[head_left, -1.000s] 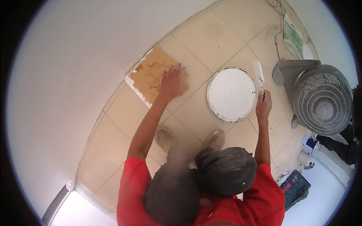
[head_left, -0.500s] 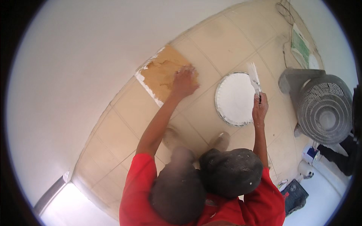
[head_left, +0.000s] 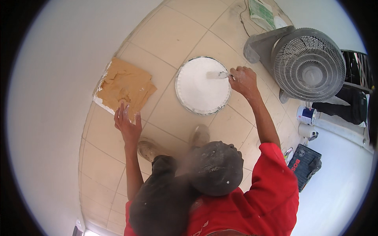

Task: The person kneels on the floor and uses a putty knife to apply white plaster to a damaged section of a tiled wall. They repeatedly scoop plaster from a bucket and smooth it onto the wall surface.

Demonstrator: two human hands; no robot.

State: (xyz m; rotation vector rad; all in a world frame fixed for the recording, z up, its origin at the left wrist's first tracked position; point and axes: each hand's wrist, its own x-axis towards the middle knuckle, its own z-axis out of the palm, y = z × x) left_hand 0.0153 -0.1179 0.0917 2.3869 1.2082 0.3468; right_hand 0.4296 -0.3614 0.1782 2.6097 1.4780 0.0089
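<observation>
My right hand [head_left: 243, 80] grips the handle of a putty knife [head_left: 217, 74], and its blade lies over the white paste in a round tub [head_left: 201, 103] on the tiled floor. My left hand [head_left: 126, 122] is spread flat with fingers apart. Its fingertips touch the near edge of a brown cardboard sheet [head_left: 124, 84] smeared with tan paste, which lies by the white wall. My two dusty shoes stand between the hands, partly hidden by a dark cap.
A grey floor fan [head_left: 309, 65] stands right of the tub. A small paint can [head_left: 306, 115] and a dark tool case [head_left: 305, 165] sit further right. A green and white bag [head_left: 262, 13] lies at the back. A white wall [head_left: 59, 78] runs along the left.
My left hand slid off the cardboard's middle to its near edge. My right hand carried the putty knife from beside the tub's rim to over the white paste.
</observation>
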